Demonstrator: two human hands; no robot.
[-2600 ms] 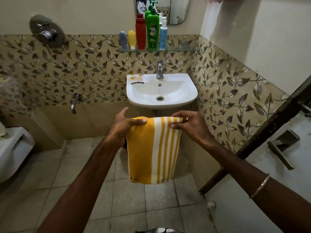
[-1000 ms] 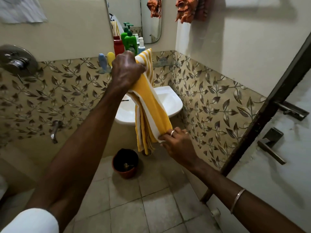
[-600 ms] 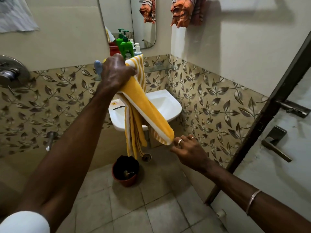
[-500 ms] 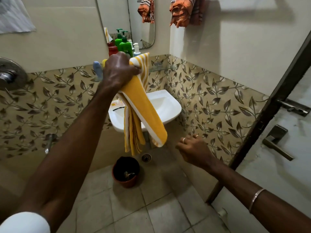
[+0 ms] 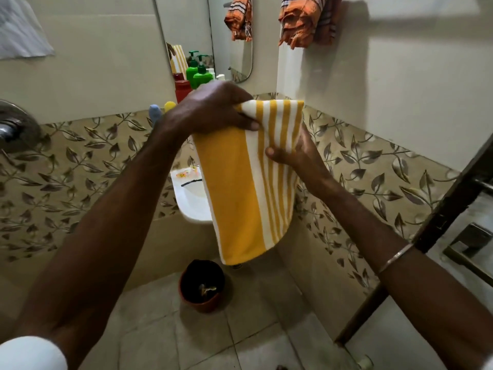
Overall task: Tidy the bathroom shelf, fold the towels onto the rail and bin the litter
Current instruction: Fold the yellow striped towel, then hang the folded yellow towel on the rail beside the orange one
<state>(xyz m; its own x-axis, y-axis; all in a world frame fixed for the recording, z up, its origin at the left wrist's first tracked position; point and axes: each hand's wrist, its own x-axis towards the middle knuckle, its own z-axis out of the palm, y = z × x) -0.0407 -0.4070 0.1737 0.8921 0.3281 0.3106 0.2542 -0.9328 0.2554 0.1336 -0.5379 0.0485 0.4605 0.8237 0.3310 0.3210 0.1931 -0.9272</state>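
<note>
Both hands on the yellow-and-white striped towel (image 5: pixel 240 182), held up in mid-air in front of the basin (image 5: pixel 190 206), well above the floor. Left hand (image 5: pixel 213 110) grips the top edge, fingers curled over it and thumb pressed on the front face — that's the carrying point, the whole folded panel hangs from there. Right hand (image 5: pixel 293 153) pinches the striped side a little lower, thumb on the front, fingers behind the cloth and out of sight, so how tightly they close I can't tell; the pinch looks there to keep the layers square and stop the hanging edge from swinging open. Towel reads as already folded at least once: narrow, flat, bottom corner rounded. Held high and toward the right wall, probably because the rail is up there — the orange towel (image 5: pixel 306 20) already hangs at the top of that wall; the rail itself is barely visible at the frame edge. Bottles (image 5: pixel 198 76) stand grouped on the shelf below the mirror (image 5: pixel 186 30), so that part looks mostly sorted. Some small litter (image 5: pixel 186 173) sits on the basin's left rim, and the brown bin (image 5: pixel 202 287) is on the floor directly beneath the towel — binning not yet finished. Next move calls for lifting the fold over the rail without letting the layers slip.
</note>
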